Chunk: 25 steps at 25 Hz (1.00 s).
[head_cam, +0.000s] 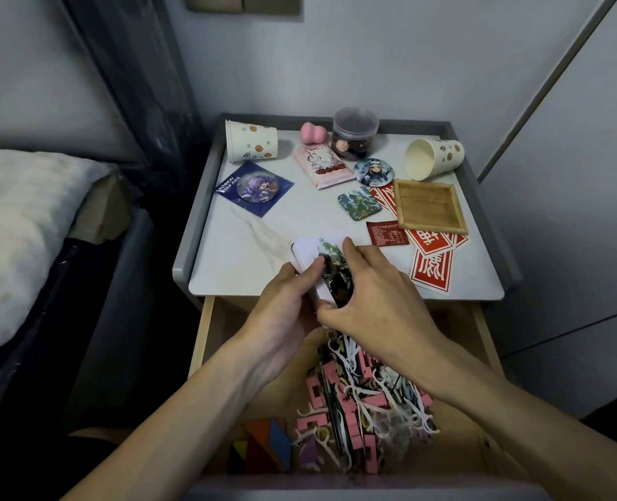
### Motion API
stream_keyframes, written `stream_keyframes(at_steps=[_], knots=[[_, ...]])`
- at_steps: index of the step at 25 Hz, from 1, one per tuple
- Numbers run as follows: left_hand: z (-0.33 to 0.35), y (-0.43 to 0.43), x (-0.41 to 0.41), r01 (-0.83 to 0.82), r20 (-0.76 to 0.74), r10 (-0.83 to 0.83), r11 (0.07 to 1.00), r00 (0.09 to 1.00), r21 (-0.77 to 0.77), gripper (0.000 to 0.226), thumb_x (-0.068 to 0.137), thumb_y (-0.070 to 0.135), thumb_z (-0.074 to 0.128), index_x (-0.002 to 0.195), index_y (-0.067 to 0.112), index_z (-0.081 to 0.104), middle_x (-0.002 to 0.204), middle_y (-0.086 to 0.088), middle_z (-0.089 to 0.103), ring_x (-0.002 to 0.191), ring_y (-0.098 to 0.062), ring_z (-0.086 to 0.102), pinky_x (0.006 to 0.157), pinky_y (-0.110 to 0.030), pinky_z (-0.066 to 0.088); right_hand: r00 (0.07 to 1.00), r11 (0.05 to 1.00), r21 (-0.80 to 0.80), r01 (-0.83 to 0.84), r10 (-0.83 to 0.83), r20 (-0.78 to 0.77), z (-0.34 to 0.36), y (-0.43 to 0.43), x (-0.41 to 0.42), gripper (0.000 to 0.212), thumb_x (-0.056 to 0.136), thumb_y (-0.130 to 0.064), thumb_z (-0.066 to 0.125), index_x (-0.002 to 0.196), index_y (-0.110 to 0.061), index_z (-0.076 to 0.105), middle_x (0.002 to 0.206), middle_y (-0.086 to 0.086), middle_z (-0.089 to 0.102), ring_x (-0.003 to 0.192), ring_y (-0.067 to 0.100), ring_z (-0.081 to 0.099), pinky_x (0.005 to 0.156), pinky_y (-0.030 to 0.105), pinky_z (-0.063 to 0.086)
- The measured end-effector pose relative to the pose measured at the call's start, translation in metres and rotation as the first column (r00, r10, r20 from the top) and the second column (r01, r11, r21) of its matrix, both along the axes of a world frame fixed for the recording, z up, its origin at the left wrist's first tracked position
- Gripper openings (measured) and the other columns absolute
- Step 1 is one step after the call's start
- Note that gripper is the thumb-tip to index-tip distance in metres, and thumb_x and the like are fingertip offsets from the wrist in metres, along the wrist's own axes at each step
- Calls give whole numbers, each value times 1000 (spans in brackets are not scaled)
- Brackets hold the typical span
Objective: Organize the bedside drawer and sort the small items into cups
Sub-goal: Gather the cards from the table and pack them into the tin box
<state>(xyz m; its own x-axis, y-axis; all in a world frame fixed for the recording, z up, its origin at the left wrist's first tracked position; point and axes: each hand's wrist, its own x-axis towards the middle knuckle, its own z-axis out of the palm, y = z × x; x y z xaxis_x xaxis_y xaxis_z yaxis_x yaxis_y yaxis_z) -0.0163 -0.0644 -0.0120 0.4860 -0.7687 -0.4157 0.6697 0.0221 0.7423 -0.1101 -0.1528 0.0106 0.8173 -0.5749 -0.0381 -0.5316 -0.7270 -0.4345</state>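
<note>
Left hand (292,294) and right hand (372,294) clasp a tin (310,251); cup (251,141) at eleven, cup (433,159) at one lie tipped; six-o'clock pile (365,403) looks unsorted.

Table (242,247) carries cups (251,141), wooden tray (428,206), perhaps stickers (432,263).
</note>
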Motion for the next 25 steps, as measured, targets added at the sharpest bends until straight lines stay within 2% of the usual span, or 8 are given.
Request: stream_keyframes(at_steps=[5,8,11,14,17,20,23,25], knots=[[-2,3,5,-64,28,64,998,998,19,30,95,7,55,124,-1,60,114,-21,69,101,-28,69,74,-36,57,995,996,-13,-89,90,32,-3,-2,-1,90,86,-52,60,157,-21,14,153,-6,28,130,19,45,103,32,42],[-1,2,10,-70,22,71,997,997,-35,35,95,13,54,125,-3,58,119,-25,65,101,-36,63,72,-42,57,974,948,310,-67,-5,225,-2,-11,-2,86,87,-52,65,156,-31,18,150,-14,36,130,4,43,106,26,38],[3,0,21,-131,-6,131,986,991,-101,32,98,14,49,126,2,57,122,-20,67,113,-37,64,90,-49,56,909,676,736,40,-330,254,-9,-18,-3,75,86,-49,68,149,-26,36,121,-16,60,111,8,62,102,38,48],[2,0,28,-132,17,135,985,991,-108,37,96,12,50,131,-1,55,126,-21,65,120,-38,59,95,-49,53,925,411,912,7,-350,151,-22,-11,-4,38,94,-42,60,120,-14,66,110,1,74,104,21,69,98,40,53],[3,4,27,-48,206,52,999,977,-27,41,93,17,57,129,-1,56,122,-18,67,111,-36,64,88,-45,55,881,204,973,-104,-435,185,-20,-11,-6,32,97,-29,58,118,-6,66,110,14,73,102,30,70,88,33,57],[8,11,40,-184,511,95,975,854,127,37,90,41,64,105,7,62,94,-7,73,82,-29,68,60,-35,53,885,222,965,-140,-408,223,-14,-19,-11,34,98,-28,57,120,-3,62,106,17,73,87,29,70,77,31,59],[7,20,51,-261,815,-118,913,568,314,56,93,60,49,78,9,62,75,-10,70,76,-33,67,71,-46,53,941,390,911,-131,-241,238,-19,-9,-17,32,99,-28,54,120,-5,62,96,10,74,80,26,69,72,30,58],[4,27,48,-315,862,-313,836,399,450,64,98,61,37,67,8,57,66,-12,62,79,-36,61,74,-47,49,949,378,919,-117,-231,216,-28,5,-19,30,99,-29,55,117,-5,63,91,8,74,76,25,69,69,29,58]])
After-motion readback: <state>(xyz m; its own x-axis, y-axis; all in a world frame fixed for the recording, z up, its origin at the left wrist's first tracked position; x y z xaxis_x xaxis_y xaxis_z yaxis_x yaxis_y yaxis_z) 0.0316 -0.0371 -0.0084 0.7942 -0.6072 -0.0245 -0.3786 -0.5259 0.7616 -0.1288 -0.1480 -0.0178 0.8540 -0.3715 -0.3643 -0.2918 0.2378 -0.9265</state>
